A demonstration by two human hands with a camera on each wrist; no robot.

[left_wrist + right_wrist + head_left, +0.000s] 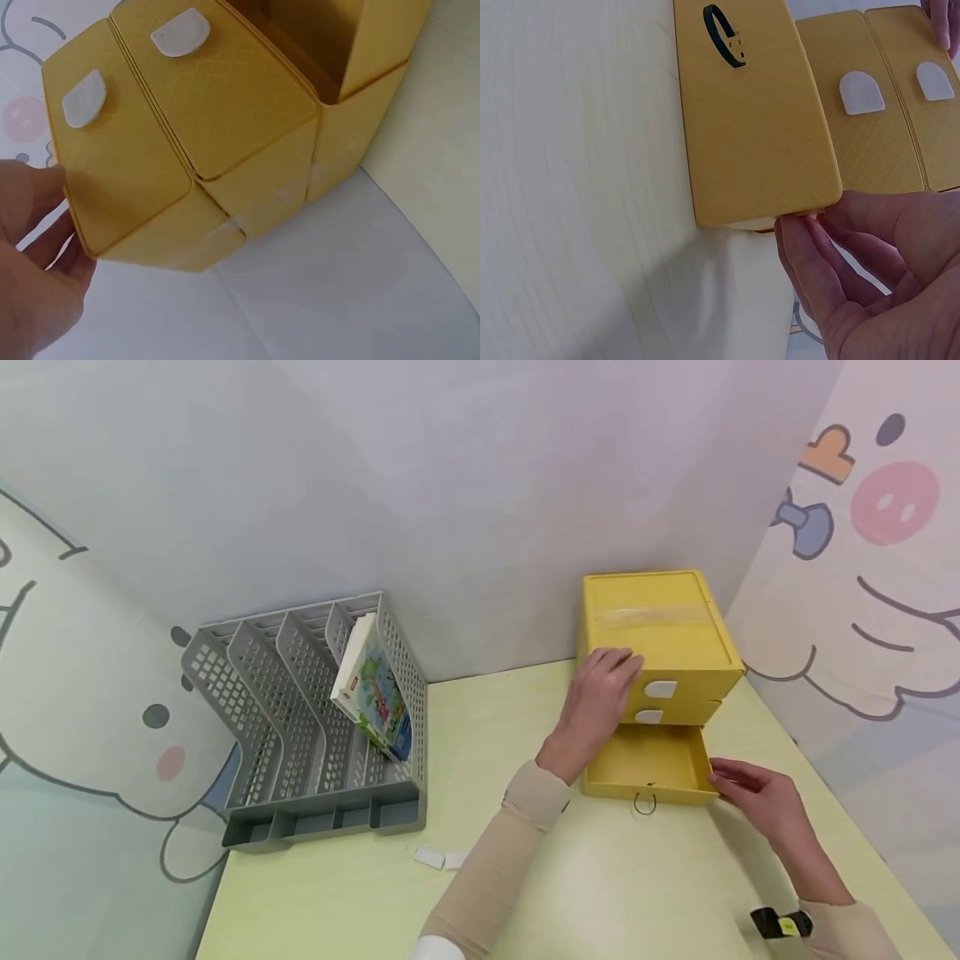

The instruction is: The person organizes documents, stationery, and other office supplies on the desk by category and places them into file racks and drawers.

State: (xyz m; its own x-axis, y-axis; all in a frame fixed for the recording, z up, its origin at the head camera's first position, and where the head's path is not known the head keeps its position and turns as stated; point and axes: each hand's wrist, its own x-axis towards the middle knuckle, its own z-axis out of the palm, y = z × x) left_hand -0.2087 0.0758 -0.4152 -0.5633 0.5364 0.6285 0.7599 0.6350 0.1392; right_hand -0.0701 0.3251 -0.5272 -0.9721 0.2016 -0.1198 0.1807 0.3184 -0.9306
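A yellow three-drawer box stands against the wall on the right of the table. Its two upper drawers, with white tabs, are closed. The bottom drawer is pulled out with nothing seen inside, and a thin black loop is fixed to its front. My left hand rests its fingertips on the box's upper front corner, as the left wrist view also shows. With thumb and fingertips, my right hand pinches the right side of the bottom drawer near its front corner.
A grey perforated file rack stands on the left, with books in its rightmost slot. Small white pieces lie near its front. Walls enclose the table's back and right. A black band with a yellow part is by the right wrist.
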